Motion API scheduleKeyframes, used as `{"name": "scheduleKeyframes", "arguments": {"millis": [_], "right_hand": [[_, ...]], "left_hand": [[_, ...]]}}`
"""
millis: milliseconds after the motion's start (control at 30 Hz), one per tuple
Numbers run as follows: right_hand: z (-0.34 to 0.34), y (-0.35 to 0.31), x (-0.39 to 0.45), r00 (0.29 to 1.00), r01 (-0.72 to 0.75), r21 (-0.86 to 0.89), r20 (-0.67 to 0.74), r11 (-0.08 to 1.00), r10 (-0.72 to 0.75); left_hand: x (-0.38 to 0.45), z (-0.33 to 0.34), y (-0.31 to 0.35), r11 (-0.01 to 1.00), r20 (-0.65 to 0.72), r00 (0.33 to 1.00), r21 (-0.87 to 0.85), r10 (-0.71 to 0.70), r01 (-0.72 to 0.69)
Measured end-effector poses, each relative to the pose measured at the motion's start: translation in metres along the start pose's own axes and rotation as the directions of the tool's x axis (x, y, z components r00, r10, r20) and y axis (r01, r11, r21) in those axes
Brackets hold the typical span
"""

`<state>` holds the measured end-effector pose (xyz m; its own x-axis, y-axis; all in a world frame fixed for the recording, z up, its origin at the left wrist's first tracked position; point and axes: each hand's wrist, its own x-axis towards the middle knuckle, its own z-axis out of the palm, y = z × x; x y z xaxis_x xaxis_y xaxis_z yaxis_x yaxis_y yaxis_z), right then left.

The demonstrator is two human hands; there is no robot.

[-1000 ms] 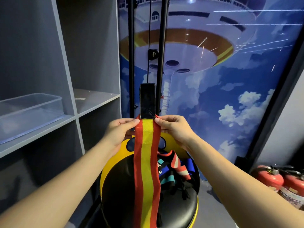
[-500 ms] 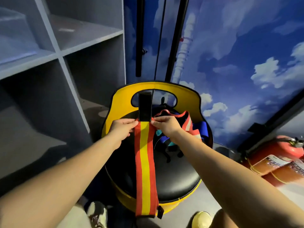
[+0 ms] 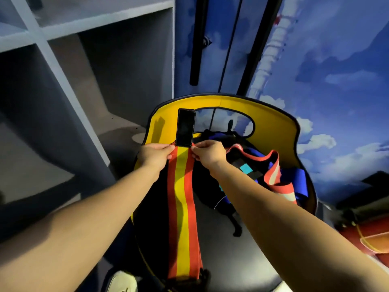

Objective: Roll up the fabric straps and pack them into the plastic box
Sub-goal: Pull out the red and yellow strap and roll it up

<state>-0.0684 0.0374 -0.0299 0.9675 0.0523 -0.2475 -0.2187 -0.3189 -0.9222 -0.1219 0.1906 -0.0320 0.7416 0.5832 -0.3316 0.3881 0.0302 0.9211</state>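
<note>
My left hand point(image 3: 154, 154) and right hand point(image 3: 208, 152) each pinch a top corner of the red fabric strap with the yellow centre stripe point(image 3: 182, 203), fingers curled on its edges just below the black rectangular end tab point(image 3: 185, 127) that stands up between them. I hold it taut and flat so the first fold can start square; the rest lies down over the round black seat of the yellow-backed stool point(image 3: 231, 239), its far end hanging off the front edge. The loose pile of blue and red-and-white straps point(image 3: 273, 175) waits on the seat beside my right wrist. Grey shelving point(image 3: 63, 70) stands left; the plastic box is out of view.
</note>
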Motion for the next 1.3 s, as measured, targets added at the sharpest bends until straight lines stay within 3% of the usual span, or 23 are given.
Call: {"name": "scheduleKeyframes", "arguments": {"millis": [167, 433, 667, 1033, 1133, 1300], "right_hand": [[0.021, 0.010, 0.024, 0.994, -0.104, 0.119, 0.046, 0.987, 0.099], [0.011, 0.010, 0.010, 0.969, -0.123, 0.197, 0.235, 0.973, 0.075], [-0.002, 0.009, -0.050, 0.963, -0.108, 0.180, 0.264, 0.978, 0.057], [-0.030, 0.046, -0.174, 0.980, -0.018, -0.001, 0.198, 1.000, 0.018], [-0.030, 0.069, -0.192, 0.981, -0.023, -0.058, 0.192, 0.998, 0.034], [-0.029, 0.120, -0.215, 0.973, -0.051, -0.138, 0.216, 0.989, 0.080]], "left_hand": [[0.029, 0.017, -0.005, 0.999, -0.097, 0.995, 0.025, -0.024, 0.026], [0.026, 0.022, -0.017, 0.998, -0.032, 0.999, 0.056, 0.018, -0.016], [-0.033, -0.003, -0.019, 0.997, -0.004, 0.998, 0.041, 0.061, -0.061], [-0.151, -0.047, -0.060, 0.989, 0.054, 0.992, 0.085, 0.118, -0.122], [-0.166, -0.051, -0.082, 0.992, 0.066, 0.995, 0.102, 0.073, -0.080], [-0.178, -0.050, -0.133, 0.961, 0.071, 0.997, 0.276, -0.026, 0.005]]}}
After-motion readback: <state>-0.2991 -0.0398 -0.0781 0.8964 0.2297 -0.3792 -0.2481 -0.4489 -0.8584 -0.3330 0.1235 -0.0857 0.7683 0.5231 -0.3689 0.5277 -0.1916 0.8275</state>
